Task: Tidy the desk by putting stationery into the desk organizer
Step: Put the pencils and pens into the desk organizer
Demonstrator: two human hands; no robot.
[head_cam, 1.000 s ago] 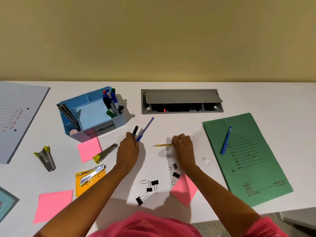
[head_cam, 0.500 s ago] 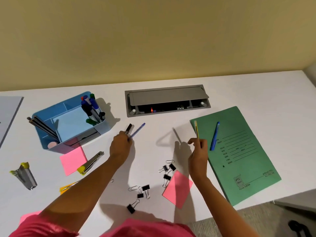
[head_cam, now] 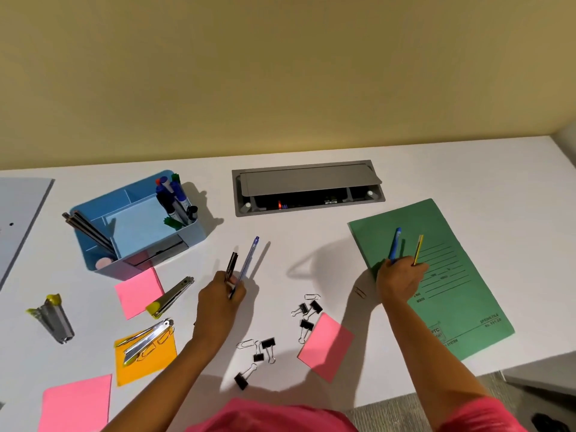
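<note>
End of blue pen (head_cam: pixel 396 244) under right hand (head_cam: pixel 400 280); grey sheet (head_cam: pixel 21 213) off-frame left.

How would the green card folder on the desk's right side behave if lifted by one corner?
The green card folder lies thin and flat, so it would probably sag and feel light. Its smooth face on the white desk suggests it slides easily when pushed.

An office desk, seen from above. A white laminate tabletop (head_cam: pixel 280 232) has a grey metal cable-and-socket hatch (head_cam: pixel 307 187) recessed into it, lid ajar. On it lie a green card spring file with printed form lines (head_cam: pixel 452 307), a blue plastic desk organizer (head_cam: pixel 196 233) holding markers (head_cam: pixel 174 198) and pencils (head_cam: pixel 87 229), black binder clips (head_cam: pixel 268 342) and pink square sticky notes (head_cam: pixel 325 346). A plain beige wall (head_cam: pixel 280 73) stands behind; grey carpet (head_cam: pixel 389 410) shows past the near edge.
</note>
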